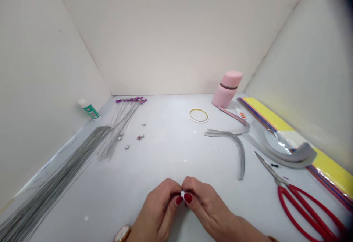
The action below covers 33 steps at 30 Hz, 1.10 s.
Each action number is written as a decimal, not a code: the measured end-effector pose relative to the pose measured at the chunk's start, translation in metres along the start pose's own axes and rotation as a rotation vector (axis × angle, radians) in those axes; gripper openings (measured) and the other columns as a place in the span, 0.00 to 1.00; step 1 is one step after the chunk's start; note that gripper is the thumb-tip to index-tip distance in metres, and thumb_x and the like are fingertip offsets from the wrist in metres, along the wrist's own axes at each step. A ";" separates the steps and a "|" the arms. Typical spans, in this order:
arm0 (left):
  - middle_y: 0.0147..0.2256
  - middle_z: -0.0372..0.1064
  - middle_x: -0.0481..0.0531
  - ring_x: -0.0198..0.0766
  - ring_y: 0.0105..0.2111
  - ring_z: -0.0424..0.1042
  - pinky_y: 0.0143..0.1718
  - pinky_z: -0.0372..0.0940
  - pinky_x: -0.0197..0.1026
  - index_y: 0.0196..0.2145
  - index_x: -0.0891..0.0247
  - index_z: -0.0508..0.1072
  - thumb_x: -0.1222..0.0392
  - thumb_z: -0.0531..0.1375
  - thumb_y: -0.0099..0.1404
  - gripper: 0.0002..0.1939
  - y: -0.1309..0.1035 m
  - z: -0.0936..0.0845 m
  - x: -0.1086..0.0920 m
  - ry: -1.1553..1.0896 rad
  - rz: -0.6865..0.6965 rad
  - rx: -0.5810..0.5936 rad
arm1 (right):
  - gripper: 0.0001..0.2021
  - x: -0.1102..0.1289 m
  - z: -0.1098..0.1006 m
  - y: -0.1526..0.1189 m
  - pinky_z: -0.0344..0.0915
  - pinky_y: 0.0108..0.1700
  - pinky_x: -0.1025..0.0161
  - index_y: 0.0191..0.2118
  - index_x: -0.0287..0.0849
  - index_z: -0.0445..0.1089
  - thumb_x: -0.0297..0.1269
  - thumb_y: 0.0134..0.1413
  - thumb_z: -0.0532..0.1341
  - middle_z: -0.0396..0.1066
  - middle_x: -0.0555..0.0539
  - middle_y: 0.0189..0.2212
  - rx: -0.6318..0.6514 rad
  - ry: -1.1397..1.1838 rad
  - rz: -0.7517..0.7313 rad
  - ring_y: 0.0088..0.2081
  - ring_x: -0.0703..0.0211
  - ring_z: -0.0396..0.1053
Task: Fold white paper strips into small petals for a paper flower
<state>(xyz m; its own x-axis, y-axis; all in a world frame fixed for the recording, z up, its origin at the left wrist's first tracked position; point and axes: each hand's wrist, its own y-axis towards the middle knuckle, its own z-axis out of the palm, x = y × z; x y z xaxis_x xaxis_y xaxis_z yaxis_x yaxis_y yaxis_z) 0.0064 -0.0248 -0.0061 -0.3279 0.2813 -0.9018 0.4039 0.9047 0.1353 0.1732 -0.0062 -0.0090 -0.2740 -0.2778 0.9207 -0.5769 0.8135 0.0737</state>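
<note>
My left hand and my right hand meet at the near middle of the table. Thumbs and forefingers pinch a small silvery-white piece between them. Most of that piece is covered by the fingertips, so its exact kind is hidden. Beyond the hands, to the left, lie a few small silver balls or folded bits, one with a reddish one beside it. Right of my right hand rests a curved bundle of grey strips.
Bare wires run along the left, near purple-tipped wire stems and a glue stick. A tape roll and pink bottle stand behind. Red-handled scissors, silvery strips and coloured sheets occupy the right.
</note>
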 end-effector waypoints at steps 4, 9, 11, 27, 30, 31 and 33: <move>0.26 0.60 0.50 0.35 0.26 0.61 0.29 0.59 0.36 0.33 0.63 0.63 0.59 0.45 0.66 0.10 0.001 0.001 -0.004 -0.082 -0.036 0.004 | 0.09 0.000 0.001 0.001 0.55 0.28 0.69 0.29 0.45 0.54 0.37 0.60 0.45 0.54 0.55 0.23 0.013 0.046 -0.002 0.24 0.65 0.53; 0.24 0.57 0.47 0.34 0.24 0.58 0.27 0.56 0.35 0.30 0.62 0.62 0.54 0.44 0.66 0.13 -0.002 0.005 -0.007 -0.172 -0.087 -0.063 | 0.08 0.005 0.002 0.000 0.55 0.26 0.69 0.29 0.45 0.52 0.35 0.59 0.45 0.53 0.55 0.22 0.028 -0.021 -0.032 0.23 0.65 0.52; 0.24 0.56 0.47 0.34 0.24 0.57 0.27 0.56 0.35 0.31 0.61 0.61 0.54 0.43 0.67 0.14 -0.004 0.007 -0.008 -0.168 -0.105 -0.070 | 0.07 0.007 0.002 -0.001 0.55 0.26 0.69 0.30 0.45 0.52 0.34 0.59 0.44 0.54 0.55 0.22 0.026 -0.077 -0.063 0.23 0.65 0.53; 0.26 0.52 0.46 0.33 0.26 0.55 0.29 0.56 0.35 0.29 0.60 0.59 0.57 0.43 0.67 0.12 -0.006 0.009 -0.011 -0.220 -0.002 -0.077 | 0.10 0.010 0.008 -0.009 0.60 0.29 0.70 0.31 0.44 0.56 0.35 0.61 0.42 0.59 0.52 0.24 -0.114 -0.207 -0.235 0.25 0.64 0.59; 0.28 0.56 0.47 0.34 0.29 0.58 0.32 0.58 0.35 0.32 0.60 0.59 0.59 0.43 0.68 0.10 -0.004 0.008 -0.010 -0.246 -0.053 -0.046 | 0.10 0.006 0.009 -0.007 0.59 0.27 0.69 0.29 0.44 0.56 0.34 0.60 0.44 0.57 0.53 0.23 -0.107 -0.108 -0.154 0.24 0.65 0.57; 0.30 0.57 0.48 0.35 0.31 0.59 0.34 0.58 0.36 0.34 0.60 0.59 0.59 0.43 0.68 0.08 -0.004 0.008 -0.010 -0.262 -0.066 -0.044 | 0.09 0.005 0.009 -0.006 0.58 0.28 0.69 0.30 0.44 0.56 0.34 0.60 0.44 0.57 0.53 0.23 -0.116 -0.085 -0.128 0.24 0.65 0.57; 0.33 0.57 0.49 0.36 0.34 0.61 0.37 0.59 0.38 0.38 0.59 0.57 0.59 0.44 0.67 0.06 -0.005 0.007 -0.008 -0.250 -0.063 -0.074 | 0.08 0.005 0.010 -0.006 0.58 0.28 0.68 0.32 0.44 0.57 0.34 0.60 0.44 0.57 0.53 0.23 -0.150 -0.064 -0.097 0.24 0.64 0.57</move>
<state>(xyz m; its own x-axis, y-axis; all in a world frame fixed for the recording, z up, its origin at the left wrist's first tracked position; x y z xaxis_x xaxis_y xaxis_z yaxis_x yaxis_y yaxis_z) 0.0135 -0.0339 -0.0023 -0.1261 0.1444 -0.9815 0.3232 0.9413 0.0969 0.1678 -0.0173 -0.0085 -0.2742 -0.3864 0.8806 -0.4828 0.8473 0.2215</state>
